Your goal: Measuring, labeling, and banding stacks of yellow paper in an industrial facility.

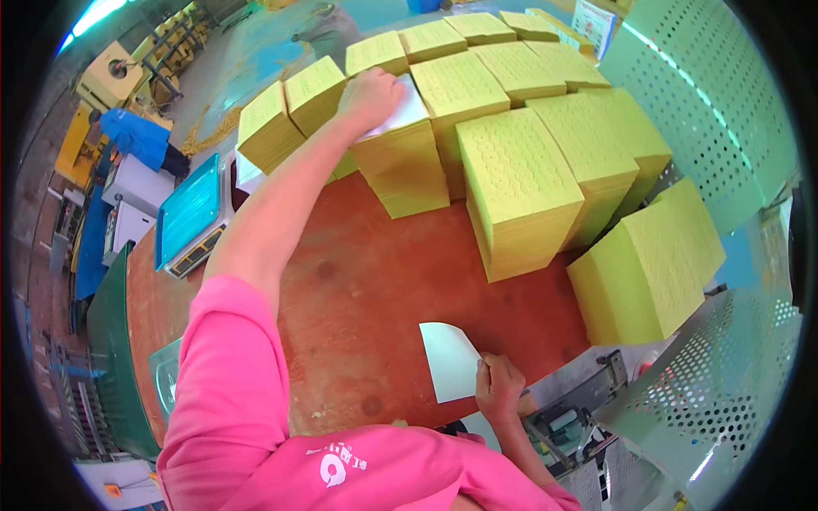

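Observation:
My left hand (372, 100) reaches far forward to the top of a tall stack of yellow paper (402, 170). Its fingers are curled together at a white sheet (411, 104) that lies on that stack; their tips are partly hidden. Close to my body, my right hand (499, 383) pinches the right edge of a loose white sheet of paper (449, 362), which is held above the red-brown table (341, 315) and slightly bent. More yellow paper stacks, embossed with a wavy pattern on top, stand beyond it, among them a near block (520, 170) and a leaning one (652, 264).
A scale with a blue tray (189, 213) stands at the table's left. Perforated pale-green metal panels (699, 102) rise on the right, with machine parts (571, 417) below. A person in blue (136, 136) is at the far left. A grey sack-like bundle (328, 34) lies beyond the stacks.

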`<action>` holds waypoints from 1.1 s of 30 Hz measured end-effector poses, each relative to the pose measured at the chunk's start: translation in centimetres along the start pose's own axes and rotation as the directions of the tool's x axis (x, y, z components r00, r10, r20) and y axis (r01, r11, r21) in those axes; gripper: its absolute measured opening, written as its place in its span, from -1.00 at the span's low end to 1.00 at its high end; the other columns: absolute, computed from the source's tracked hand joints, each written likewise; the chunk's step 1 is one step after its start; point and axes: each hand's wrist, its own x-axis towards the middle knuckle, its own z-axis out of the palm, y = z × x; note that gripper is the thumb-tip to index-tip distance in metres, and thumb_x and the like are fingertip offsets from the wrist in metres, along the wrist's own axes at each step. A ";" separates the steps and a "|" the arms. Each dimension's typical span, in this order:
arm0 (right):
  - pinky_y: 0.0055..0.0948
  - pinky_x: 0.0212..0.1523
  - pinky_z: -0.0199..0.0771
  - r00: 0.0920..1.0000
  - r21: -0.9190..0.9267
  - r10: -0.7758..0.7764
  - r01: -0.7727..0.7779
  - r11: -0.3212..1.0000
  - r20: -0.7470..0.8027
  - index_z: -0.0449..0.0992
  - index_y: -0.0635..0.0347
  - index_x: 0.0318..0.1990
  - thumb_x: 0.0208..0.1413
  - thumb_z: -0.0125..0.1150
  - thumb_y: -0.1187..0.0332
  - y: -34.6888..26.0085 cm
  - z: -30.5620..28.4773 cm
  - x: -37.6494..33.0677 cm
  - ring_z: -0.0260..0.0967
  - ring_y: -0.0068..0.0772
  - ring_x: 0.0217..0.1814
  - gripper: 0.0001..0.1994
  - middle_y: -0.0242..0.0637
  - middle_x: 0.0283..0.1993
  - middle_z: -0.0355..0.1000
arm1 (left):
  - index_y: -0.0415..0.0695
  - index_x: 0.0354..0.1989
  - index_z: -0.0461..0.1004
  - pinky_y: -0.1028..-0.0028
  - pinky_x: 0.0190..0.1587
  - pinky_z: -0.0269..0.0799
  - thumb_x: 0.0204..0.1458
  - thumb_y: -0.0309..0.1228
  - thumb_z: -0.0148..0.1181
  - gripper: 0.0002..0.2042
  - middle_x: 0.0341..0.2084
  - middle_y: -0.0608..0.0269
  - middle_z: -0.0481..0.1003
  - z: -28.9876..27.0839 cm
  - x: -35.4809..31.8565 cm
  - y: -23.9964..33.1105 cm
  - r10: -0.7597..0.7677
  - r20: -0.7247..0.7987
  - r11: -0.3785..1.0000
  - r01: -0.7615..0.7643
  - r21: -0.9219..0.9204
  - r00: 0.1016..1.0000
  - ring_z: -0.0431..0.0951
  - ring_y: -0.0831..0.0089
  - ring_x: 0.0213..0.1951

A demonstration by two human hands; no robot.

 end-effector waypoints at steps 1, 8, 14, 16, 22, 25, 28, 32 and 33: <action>-0.23 -0.51 0.36 1.000 -0.013 -0.025 0.024 1.000 -0.009 0.50 0.26 -0.32 -0.01 0.19 0.59 0.0 0.1 0.2 0.39 -0.10 -0.51 -0.91 -0.15 -0.50 0.40 | -0.18 -0.22 0.57 0.15 0.03 0.40 0.17 -0.17 -0.11 -0.63 -0.16 0.00 0.52 0.3 0.1 -0.7 0.010 -0.017 1.000 -0.010 -0.024 1.000 0.49 0.06 -0.05; -0.21 -0.51 0.36 1.000 0.005 0.001 -0.001 1.000 -0.026 0.50 0.24 -0.32 0.00 0.20 0.58 -0.2 -0.3 -0.1 0.39 -0.10 -0.51 -0.92 -0.16 -0.51 0.39 | -0.10 -0.05 0.47 0.13 0.05 0.38 0.17 -0.13 -0.14 -0.62 -0.14 0.00 0.53 0.7 0.3 -0.1 -0.057 0.103 0.997 0.062 -0.040 0.993 0.50 0.05 -0.03; -0.24 -0.50 0.38 0.995 0.081 -0.033 0.041 0.996 -0.093 0.50 0.26 -0.32 -0.01 0.19 0.61 0.0 0.0 -1.3 0.40 -0.08 -0.51 -0.90 -0.14 -0.49 0.41 | -0.10 -0.04 0.46 0.17 0.01 0.37 0.20 -0.09 -0.12 -0.61 -0.11 -0.01 0.54 -1.2 -3.1 0.9 -0.154 0.206 0.977 0.181 -0.117 0.966 0.51 0.04 -0.04; -0.30 -0.51 0.34 0.990 0.113 -0.054 0.068 0.991 -0.128 0.49 0.26 -0.34 0.02 0.19 0.60 -0.1 -0.4 -1.6 0.39 -0.19 -0.52 -0.94 -0.18 -0.49 0.42 | -0.07 -0.08 0.50 0.14 0.01 0.39 0.17 -0.08 -0.10 -0.62 -0.11 -0.01 0.55 -2.1 -5.7 1.9 -0.126 0.187 0.968 0.162 -0.190 0.974 0.53 0.02 -0.05; -0.57 -0.39 0.31 0.906 0.647 0.421 -0.351 0.677 0.051 0.43 0.24 -0.31 0.18 0.12 0.51 1.5 -2.3 -3.7 0.32 -0.70 -0.36 -0.97 -0.47 -0.38 0.41 | -0.17 0.01 0.44 0.24 0.01 0.34 0.20 -0.25 -0.05 -0.68 -0.15 -0.04 0.53 -7.0 -17.0 10.2 0.115 0.170 0.951 -0.059 -0.303 0.979 0.47 0.06 -0.03; -0.51 -0.21 0.46 0.817 0.940 0.528 -0.329 0.095 0.232 0.42 0.19 -0.19 0.22 0.03 0.47 -0.1 -2.5 -7.8 0.44 -0.53 -0.26 -0.93 -0.35 -0.27 0.48 | -0.19 0.02 0.42 0.22 0.09 0.28 0.16 -0.34 -0.01 -0.70 -0.05 0.02 0.47 -11.4 -24.7 14.1 0.257 0.131 0.908 -0.192 -0.373 0.958 0.42 0.06 0.03; -0.36 -0.02 0.50 0.661 0.903 0.621 -0.374 -0.214 0.421 0.42 0.24 -0.12 0.23 -0.01 0.46 -0.9 -0.7 -14.2 0.49 -0.37 -0.08 -0.87 -0.24 -0.15 0.51 | -0.22 0.05 0.40 0.19 0.16 0.24 0.08 -0.42 0.03 -0.65 0.04 0.00 0.42 -14.4 -31.8 16.1 0.395 0.112 0.852 -0.318 -0.415 0.912 0.39 0.03 0.08; -0.32 0.05 0.47 0.541 0.752 0.523 -0.442 -0.490 0.659 0.34 0.28 -0.01 0.25 -0.02 0.42 -4.3 4.0 -21.1 0.47 -0.36 -0.03 -0.79 -0.21 -0.05 0.47 | -0.27 0.07 0.38 0.18 0.18 0.21 0.02 -0.47 0.04 -0.61 0.07 -0.02 0.41 -17.7 -38.1 17.3 0.478 0.162 0.796 -0.348 -0.495 0.863 0.38 0.03 0.11; -0.33 0.06 0.47 0.571 0.752 0.496 -0.419 -0.509 0.654 0.34 0.28 -0.02 0.26 -0.03 0.41 -5.5 4.8 -21.8 0.46 -0.36 -0.02 -0.79 -0.20 -0.05 0.46 | -0.27 0.07 0.38 0.17 0.18 0.21 0.03 -0.48 0.03 -0.61 0.08 -0.02 0.41 -18.2 -39.3 17.2 0.489 0.159 0.788 -0.356 -0.503 0.857 0.38 0.03 0.12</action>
